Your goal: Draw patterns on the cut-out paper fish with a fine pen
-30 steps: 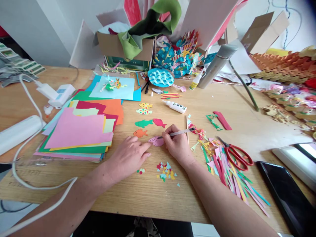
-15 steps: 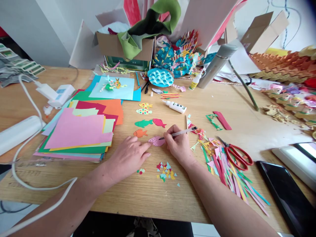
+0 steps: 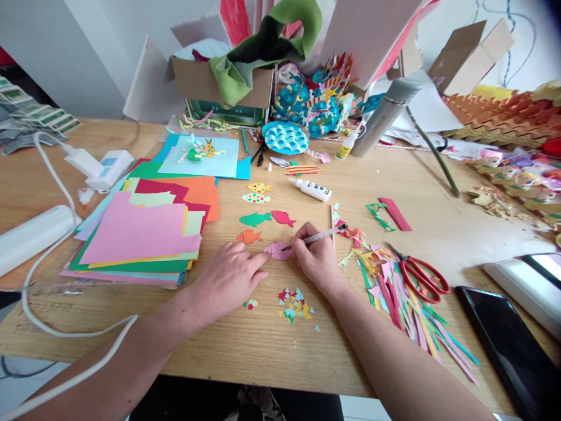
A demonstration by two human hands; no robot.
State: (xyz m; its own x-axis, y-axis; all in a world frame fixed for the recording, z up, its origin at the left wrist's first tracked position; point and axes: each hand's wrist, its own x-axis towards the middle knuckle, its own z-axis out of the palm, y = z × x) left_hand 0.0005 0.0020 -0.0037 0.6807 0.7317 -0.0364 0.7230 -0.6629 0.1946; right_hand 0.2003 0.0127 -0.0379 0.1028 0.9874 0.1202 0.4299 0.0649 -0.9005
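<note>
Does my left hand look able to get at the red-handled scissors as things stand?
Probably not directly. Your left hand sits left of your right hand, which holds a white pen, and the scissors lie beyond it, among paper strips. The right hand blocks the straight path, so the left would have to cross over it.

Desk [image 3: 245, 351]: light wood, smooth and matt
Fish [image 3: 277, 251]: matt pink paper
Paper stack [image 3: 140, 231]: smooth, matt coloured paper
Pen [image 3: 319, 236]: smooth white plastic
Glue bottle [image 3: 310, 189]: glossy white plastic
Scissors [image 3: 423, 279]: glossy red plastic handles, metal blades
Phone [image 3: 504, 345]: glossy black glass
Box [image 3: 219, 85]: rough brown cardboard
Cloth [image 3: 258, 41]: soft, matt green fabric
</note>
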